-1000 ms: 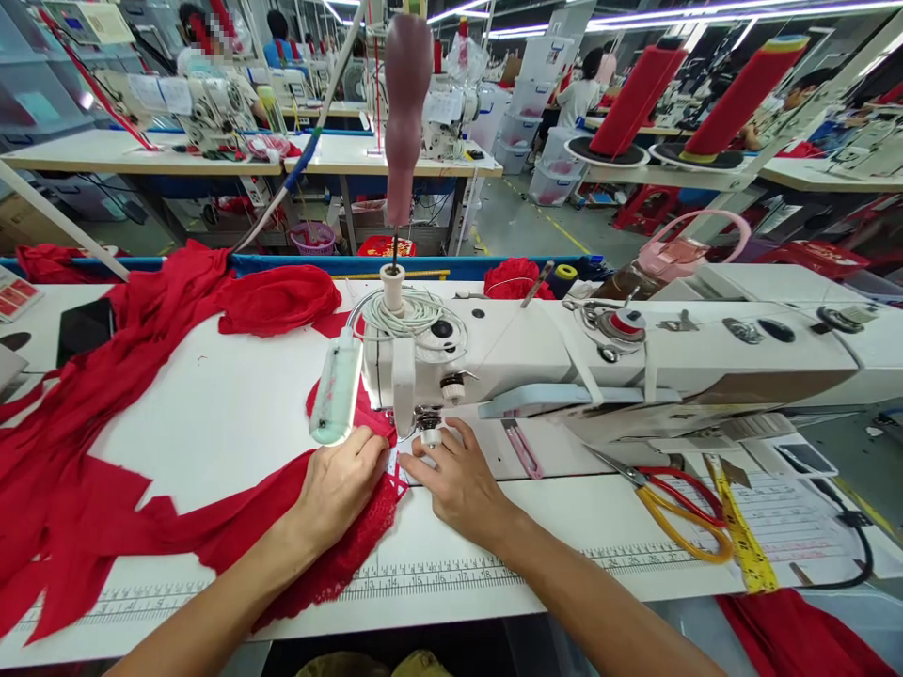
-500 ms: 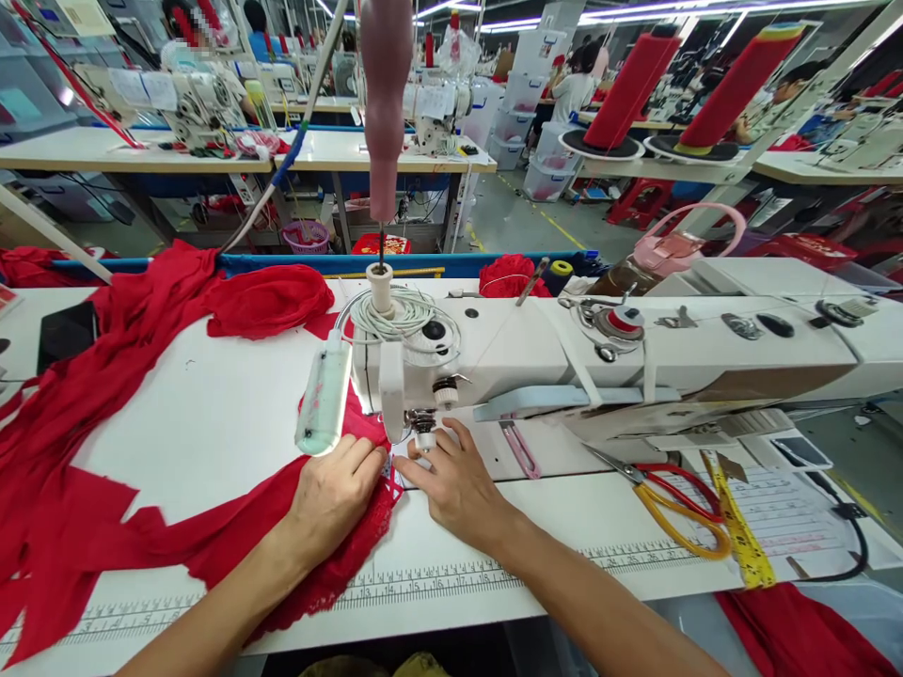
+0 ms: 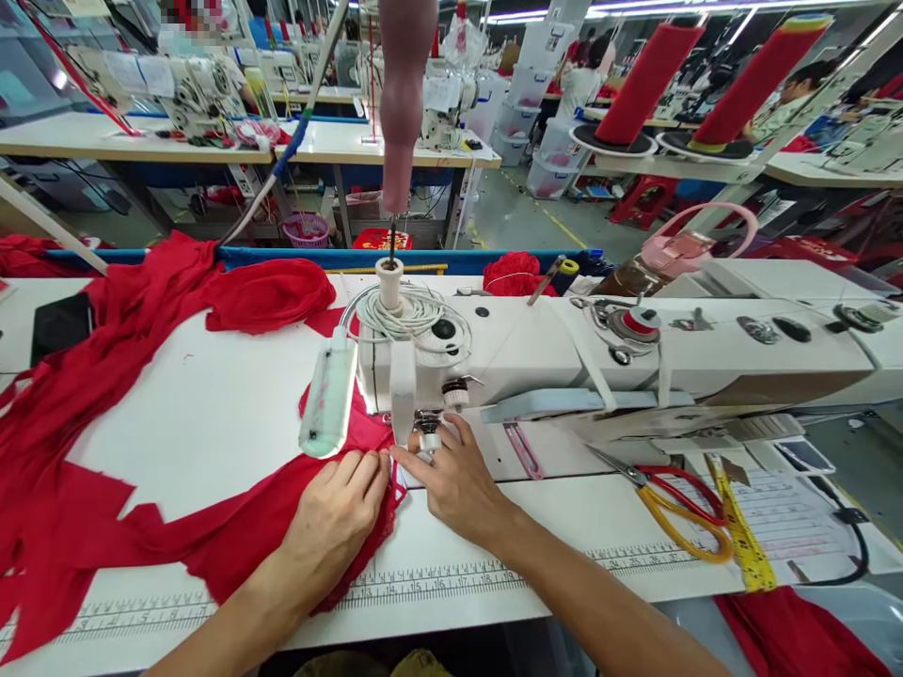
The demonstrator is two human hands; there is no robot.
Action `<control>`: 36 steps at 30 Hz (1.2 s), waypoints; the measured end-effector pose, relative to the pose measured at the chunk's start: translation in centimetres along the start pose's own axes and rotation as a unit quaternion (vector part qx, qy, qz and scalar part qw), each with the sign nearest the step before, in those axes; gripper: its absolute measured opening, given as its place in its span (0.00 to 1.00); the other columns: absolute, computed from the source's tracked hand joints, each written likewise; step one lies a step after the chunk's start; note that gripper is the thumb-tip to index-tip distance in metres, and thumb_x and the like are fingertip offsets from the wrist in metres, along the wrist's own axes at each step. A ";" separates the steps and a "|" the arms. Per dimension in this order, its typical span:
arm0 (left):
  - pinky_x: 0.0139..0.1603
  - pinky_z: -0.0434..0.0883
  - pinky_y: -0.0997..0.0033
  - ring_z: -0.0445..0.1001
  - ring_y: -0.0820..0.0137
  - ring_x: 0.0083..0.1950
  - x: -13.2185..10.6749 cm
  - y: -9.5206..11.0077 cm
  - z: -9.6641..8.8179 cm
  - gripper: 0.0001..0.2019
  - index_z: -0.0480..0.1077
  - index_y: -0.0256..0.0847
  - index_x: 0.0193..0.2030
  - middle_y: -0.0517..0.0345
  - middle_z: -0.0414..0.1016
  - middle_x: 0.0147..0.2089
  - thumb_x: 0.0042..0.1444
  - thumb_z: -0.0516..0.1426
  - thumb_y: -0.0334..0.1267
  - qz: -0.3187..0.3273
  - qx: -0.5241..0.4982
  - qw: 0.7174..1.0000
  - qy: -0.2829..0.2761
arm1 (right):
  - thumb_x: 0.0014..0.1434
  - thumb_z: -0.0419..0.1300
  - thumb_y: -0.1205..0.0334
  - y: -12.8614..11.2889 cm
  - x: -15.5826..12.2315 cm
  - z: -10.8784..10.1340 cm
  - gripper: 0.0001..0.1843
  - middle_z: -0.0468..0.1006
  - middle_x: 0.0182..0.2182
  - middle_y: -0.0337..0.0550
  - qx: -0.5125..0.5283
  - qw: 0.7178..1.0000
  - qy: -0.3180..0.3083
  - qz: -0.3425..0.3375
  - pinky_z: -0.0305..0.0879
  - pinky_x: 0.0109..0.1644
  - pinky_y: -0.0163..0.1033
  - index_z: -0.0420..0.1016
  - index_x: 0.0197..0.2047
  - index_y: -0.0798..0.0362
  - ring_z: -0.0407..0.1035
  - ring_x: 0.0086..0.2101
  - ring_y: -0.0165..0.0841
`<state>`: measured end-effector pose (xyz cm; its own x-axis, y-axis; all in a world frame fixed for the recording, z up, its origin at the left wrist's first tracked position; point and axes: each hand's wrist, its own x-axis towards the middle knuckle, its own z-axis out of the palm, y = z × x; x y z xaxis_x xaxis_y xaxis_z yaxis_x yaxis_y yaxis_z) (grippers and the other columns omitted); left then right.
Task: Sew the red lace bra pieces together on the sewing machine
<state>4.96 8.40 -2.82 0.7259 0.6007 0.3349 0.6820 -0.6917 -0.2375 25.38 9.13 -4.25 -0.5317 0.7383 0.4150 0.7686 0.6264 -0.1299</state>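
Observation:
My left hand is closed on red fabric, its fingertips bunched at the fabric's edge just left of the sewing machine's needle area. Part of the fabric runs beneath that hand, with a lacy edge below it. My right hand lies just right of the needle area, fingers apart. One fingertip meets the fabric edge and my left fingertips; others reach up around the presser parts. The white sewing machine hides the needle itself. A pale, clear-edged plate hangs in front of the machine head, above my left hand.
Red and yellow-handled scissors, a yellow tape measure and a written sheet lie at right. A pink thread snipper rests by the machine bed. Red thread cones stand behind. More red cloth spreads over the left side.
My left hand has shifted slightly right and down, and my right fingertip now meets it. The lacy fabric edge under my left hand has drawn up toward the needle. The view has shifted slightly.

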 end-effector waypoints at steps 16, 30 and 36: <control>0.50 0.64 0.55 0.74 0.57 0.50 -2.0 -0.7 0.2 0.20 0.69 0.29 0.59 0.44 0.78 0.53 0.65 0.45 0.23 -0.029 -0.063 0.998 0.000 | 0.51 0.56 0.80 -0.3 -0.5 -0.2 0.32 0.76 0.36 0.46 -0.018 1.000 -0.013 -0.004 0.51 0.64 0.55 0.73 0.59 0.52 0.63 0.42 0.41; 0.52 0.63 0.54 0.73 0.57 0.50 -2.1 -0.6 0.4 0.20 0.70 0.31 0.60 0.46 0.78 0.54 0.64 0.47 0.25 -0.038 -0.066 0.997 0.006 | 0.58 0.53 0.75 -0.8 -0.8 -1.2 0.19 0.79 0.41 0.44 0.034 0.996 0.016 -0.081 0.44 0.67 0.54 0.74 0.50 0.54 0.67 0.41 0.36; 0.52 0.64 0.53 0.73 0.57 0.50 -2.1 -0.6 0.3 0.20 0.70 0.31 0.60 0.45 0.78 0.55 0.64 0.47 0.25 -0.035 -0.057 0.998 0.002 | 0.57 0.53 0.76 -0.8 -0.9 -1.2 0.20 0.79 0.42 0.44 0.046 0.996 0.009 -0.080 0.46 0.67 0.55 0.74 0.51 0.54 0.68 0.42 0.37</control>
<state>3.03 7.71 -3.67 0.6760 0.6481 0.3506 0.7166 -0.6892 -0.1077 25.65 7.66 -3.48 -0.6370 0.6233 0.4535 0.6389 0.7561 -0.1417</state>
